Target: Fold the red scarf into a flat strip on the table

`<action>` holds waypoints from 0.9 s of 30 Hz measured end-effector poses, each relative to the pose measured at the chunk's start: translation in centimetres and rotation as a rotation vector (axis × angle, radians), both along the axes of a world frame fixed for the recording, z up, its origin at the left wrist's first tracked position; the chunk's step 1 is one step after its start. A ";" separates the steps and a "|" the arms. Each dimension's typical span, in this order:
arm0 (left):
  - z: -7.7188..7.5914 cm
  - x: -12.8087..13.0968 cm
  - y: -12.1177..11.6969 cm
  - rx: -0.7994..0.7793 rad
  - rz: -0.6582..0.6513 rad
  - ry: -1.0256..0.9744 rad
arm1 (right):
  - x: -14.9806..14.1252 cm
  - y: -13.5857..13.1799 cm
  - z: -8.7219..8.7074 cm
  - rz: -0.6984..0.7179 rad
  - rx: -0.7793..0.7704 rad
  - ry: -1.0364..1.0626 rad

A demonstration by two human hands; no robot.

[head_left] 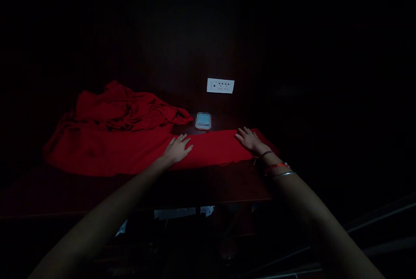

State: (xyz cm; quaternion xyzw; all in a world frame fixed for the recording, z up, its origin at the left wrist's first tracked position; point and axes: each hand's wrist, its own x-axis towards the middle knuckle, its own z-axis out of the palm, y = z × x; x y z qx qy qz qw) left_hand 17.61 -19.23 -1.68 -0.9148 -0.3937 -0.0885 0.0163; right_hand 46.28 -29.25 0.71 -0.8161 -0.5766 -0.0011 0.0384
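Observation:
A long red cloth [211, 147] lies across the dark table, spread flat in the middle and on the right. On the left the same red fabric rises in a loose, wrinkled heap. My left hand [177, 149] rests flat on the cloth near its middle, fingers spread, with a ring on one finger. Toward the cloth's right end my right hand [250, 139] lies palm down, its fingers stretched out. Bracelets circle the right wrist. Neither hand grips the fabric. Loose threads hang at the near edge by the right wrist.
Behind the cloth, a small pale square object with a blurred face [203, 121] sits on the table [227, 188]. A white socket panel [220, 85] is on the dark wall beyond. Pale items [175, 213] show below the table's front edge. Most surroundings are too dark to make out.

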 end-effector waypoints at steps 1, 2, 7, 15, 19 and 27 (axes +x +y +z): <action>0.3 -0.2 -0.3 0.043 -0.037 -0.028 | -2.2 -0.1 0.1 0.129 0.046 -0.003; 0.5 -0.4 -0.7 0.077 -0.091 -0.053 | -4.6 -0.4 0.1 0.282 0.069 0.001; 1.1 -4.2 -2.6 0.006 -0.408 -0.009 | -13.8 -2.7 -0.7 0.782 0.012 0.051; 0.9 -9.4 -4.4 -0.048 -0.429 0.096 | -13.6 -4.1 -1.7 0.773 0.092 0.001; 2.5 -10.2 -4.4 0.041 -0.387 0.187 | -14.6 -3.8 -0.6 0.854 0.178 -0.109; 3.9 -12.3 -3.3 0.191 -0.316 0.338 | -17.8 -1.8 0.5 0.959 0.175 -0.295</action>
